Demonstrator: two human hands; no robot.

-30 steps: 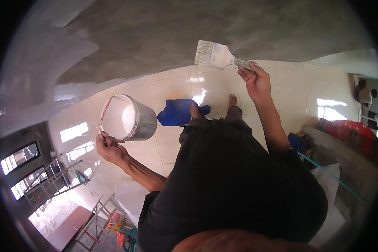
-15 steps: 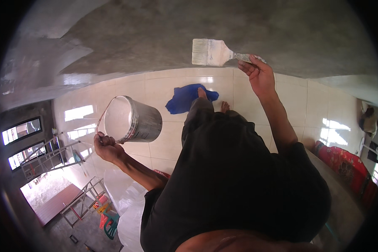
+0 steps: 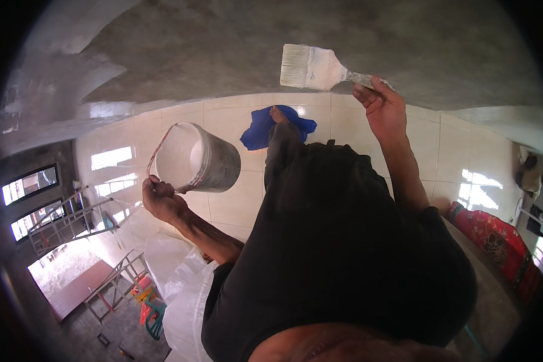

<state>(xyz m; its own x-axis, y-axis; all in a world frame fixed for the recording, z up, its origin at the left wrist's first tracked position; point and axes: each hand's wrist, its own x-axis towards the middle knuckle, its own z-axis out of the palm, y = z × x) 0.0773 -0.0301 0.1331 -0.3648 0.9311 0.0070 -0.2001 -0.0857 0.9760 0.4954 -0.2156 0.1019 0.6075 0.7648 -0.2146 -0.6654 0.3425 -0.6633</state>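
In my right hand is a wide paintbrush, gripped by its paint-spattered handle. Its pale bristles point left, in front of the grey wall; whether they touch it I cannot tell. My left hand is closed round the wire handle of a paint bucket. The bucket hangs tilted, its mouth toward the left, and whitish paint coats the inside. Below, one bare foot rests on a blue cloth on the tiled floor.
White plastic sheeting covers something at my lower left. Metal scaffold frames and a green chair stand beyond it. On the right lies a red patterned fabric. Cream tiles run along the wall's foot.
The brush and my right hand have moved slightly up and to the right. My left hand and the bucket have shifted a little right and up. The foot on the cloth has moved left.
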